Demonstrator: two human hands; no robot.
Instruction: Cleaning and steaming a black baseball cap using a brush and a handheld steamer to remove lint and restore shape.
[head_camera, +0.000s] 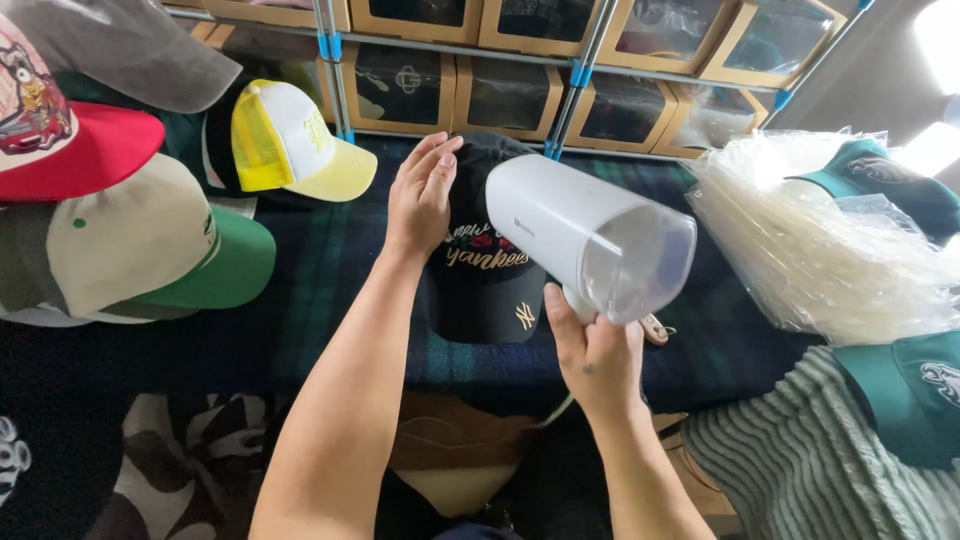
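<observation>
On plaid cloth (330, 270): left hand (422, 195) flattening black cap (485, 285); right hand (598, 360) gripping white steamer (570, 235).

Looking like a cap seller's stockroom or packing corner. Baseball caps are crowding the left of the frame: a yellow mesh-backed cap (290, 140), a cream cap with green brim (150, 250). Clear-fronted cardboard storage boxes (510, 95) are lining a metal rack along the top. A heap of clear plastic bags (810, 250) is sitting at right.

Bright glare top right, edges maybe warped.
</observation>
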